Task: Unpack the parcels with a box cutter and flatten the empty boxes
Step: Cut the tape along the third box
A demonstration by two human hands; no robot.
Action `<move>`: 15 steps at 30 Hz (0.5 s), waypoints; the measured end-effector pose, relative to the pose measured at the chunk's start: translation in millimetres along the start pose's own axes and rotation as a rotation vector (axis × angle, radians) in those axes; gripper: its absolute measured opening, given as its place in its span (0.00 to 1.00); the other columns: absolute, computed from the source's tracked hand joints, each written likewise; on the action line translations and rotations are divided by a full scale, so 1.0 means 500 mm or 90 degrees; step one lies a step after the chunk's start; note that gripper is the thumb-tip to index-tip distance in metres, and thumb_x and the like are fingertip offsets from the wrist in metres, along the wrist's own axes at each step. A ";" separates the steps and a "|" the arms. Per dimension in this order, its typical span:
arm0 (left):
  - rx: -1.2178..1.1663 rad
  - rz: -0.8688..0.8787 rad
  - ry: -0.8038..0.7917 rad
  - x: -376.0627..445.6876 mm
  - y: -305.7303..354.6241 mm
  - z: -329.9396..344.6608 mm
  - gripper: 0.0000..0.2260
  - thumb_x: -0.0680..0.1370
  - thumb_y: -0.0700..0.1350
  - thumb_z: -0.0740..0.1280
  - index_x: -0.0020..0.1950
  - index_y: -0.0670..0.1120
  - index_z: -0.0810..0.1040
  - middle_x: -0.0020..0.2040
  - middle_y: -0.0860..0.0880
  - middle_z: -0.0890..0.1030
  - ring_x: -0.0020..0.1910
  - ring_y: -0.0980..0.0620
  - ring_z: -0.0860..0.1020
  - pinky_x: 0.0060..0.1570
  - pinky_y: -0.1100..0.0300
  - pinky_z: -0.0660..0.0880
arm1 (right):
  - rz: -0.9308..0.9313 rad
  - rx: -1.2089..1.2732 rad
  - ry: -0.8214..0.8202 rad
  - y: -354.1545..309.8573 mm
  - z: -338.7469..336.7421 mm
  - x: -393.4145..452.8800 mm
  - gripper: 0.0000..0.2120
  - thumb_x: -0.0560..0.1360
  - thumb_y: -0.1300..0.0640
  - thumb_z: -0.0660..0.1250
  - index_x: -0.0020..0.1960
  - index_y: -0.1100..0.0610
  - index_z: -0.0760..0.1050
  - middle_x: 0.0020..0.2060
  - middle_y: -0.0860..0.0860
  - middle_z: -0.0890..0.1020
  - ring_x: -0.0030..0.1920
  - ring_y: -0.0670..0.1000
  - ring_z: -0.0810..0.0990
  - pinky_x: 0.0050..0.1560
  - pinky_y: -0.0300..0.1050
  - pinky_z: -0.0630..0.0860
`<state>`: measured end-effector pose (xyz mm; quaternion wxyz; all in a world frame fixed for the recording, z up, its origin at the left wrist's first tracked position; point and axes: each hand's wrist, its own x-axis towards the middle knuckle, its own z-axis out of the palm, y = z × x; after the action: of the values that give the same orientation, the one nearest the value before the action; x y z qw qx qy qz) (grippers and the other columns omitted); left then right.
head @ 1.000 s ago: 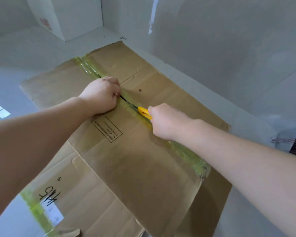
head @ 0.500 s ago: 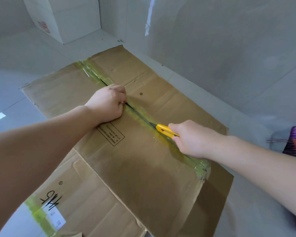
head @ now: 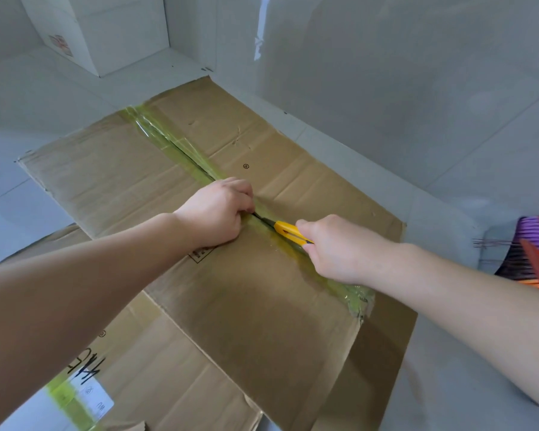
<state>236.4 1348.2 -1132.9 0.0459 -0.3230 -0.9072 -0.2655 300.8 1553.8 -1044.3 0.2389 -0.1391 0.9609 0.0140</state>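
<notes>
Slitting the taped seam of a big cardboard box (head: 237,306) lying on the floor, tight against the wall on the far right side. Right hand (head: 339,250) clenched round a yellow box cutter (head: 288,232), blade tip down in the green tape (head: 175,144) at about the middle of the seam. Left hand (head: 215,213) curled, knuckles down on the cardboard just beside the blade, fingertips seemingly tucked into the already open slit beyond it; whether gripping the flap edge or only pressing, cannot tell. Tape from the blade back toward the near right end (head: 355,298) looks uncut.

To do it well: keep the blade shallow, just through the tape, not into the cardboard below. Draw along the gap between the flaps, toward the near end, in one steady pull. Hold the wrist stiff so the tip stays in the groove. Keep the left hand behind the blade, never ahead of its path, and press the flap flat so the tape stays taut. Finish over the wrinkled tape at the box's edge.

Also on the floor: a second flattened box (head: 143,365) with a white label toward the near left, a white box (head: 106,29) in the far corner, a broom (head: 532,259) at the right edge.
</notes>
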 end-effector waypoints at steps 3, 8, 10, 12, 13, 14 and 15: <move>0.015 -0.010 -0.022 0.000 -0.006 -0.004 0.19 0.64 0.37 0.54 0.45 0.42 0.83 0.47 0.48 0.80 0.48 0.44 0.76 0.48 0.50 0.77 | 0.007 -0.012 -0.016 0.011 -0.006 -0.018 0.05 0.80 0.55 0.57 0.48 0.56 0.66 0.33 0.50 0.68 0.30 0.51 0.67 0.27 0.43 0.60; 0.026 -0.001 -0.004 0.000 -0.004 -0.003 0.17 0.64 0.37 0.55 0.42 0.41 0.82 0.45 0.47 0.80 0.46 0.43 0.76 0.46 0.49 0.77 | 0.009 -0.034 -0.047 0.044 0.005 -0.070 0.06 0.80 0.55 0.57 0.45 0.55 0.63 0.33 0.51 0.68 0.30 0.51 0.67 0.29 0.46 0.62; 0.038 0.008 0.000 0.003 0.010 0.000 0.15 0.64 0.36 0.55 0.40 0.41 0.81 0.44 0.47 0.79 0.45 0.43 0.75 0.46 0.48 0.77 | 0.013 -0.021 -0.044 0.055 0.018 -0.082 0.06 0.80 0.55 0.56 0.45 0.55 0.63 0.33 0.52 0.69 0.31 0.53 0.68 0.31 0.47 0.65; 0.044 0.005 0.002 0.006 0.024 0.006 0.14 0.64 0.36 0.55 0.39 0.40 0.80 0.43 0.46 0.78 0.44 0.43 0.74 0.45 0.49 0.77 | 0.013 -0.009 -0.031 0.062 0.028 -0.085 0.06 0.80 0.55 0.57 0.46 0.55 0.64 0.33 0.52 0.69 0.31 0.54 0.69 0.32 0.48 0.67; 0.040 0.003 0.003 0.006 0.031 0.009 0.14 0.64 0.36 0.55 0.39 0.40 0.80 0.43 0.46 0.78 0.44 0.43 0.74 0.45 0.49 0.76 | 0.013 -0.007 -0.026 0.063 0.030 -0.084 0.06 0.80 0.55 0.57 0.46 0.55 0.64 0.33 0.52 0.69 0.31 0.54 0.69 0.32 0.48 0.68; 0.033 0.006 0.006 0.007 0.038 0.013 0.14 0.64 0.36 0.55 0.39 0.40 0.80 0.43 0.46 0.78 0.44 0.43 0.74 0.45 0.50 0.76 | 0.014 -0.008 -0.024 0.063 0.032 -0.083 0.06 0.80 0.55 0.57 0.47 0.56 0.64 0.33 0.52 0.69 0.31 0.54 0.69 0.32 0.48 0.67; 0.025 0.019 0.007 0.007 0.047 0.017 0.15 0.64 0.36 0.55 0.39 0.40 0.81 0.43 0.46 0.79 0.43 0.43 0.74 0.45 0.51 0.77 | 0.013 -0.010 -0.024 0.063 0.032 -0.082 0.06 0.80 0.55 0.57 0.47 0.56 0.65 0.33 0.52 0.69 0.31 0.54 0.68 0.31 0.47 0.65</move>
<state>248.6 1369.6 -1128.8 0.0612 -0.3339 -0.9072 -0.2484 334.3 1596.3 -1040.9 0.2555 -0.1304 0.9576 0.0265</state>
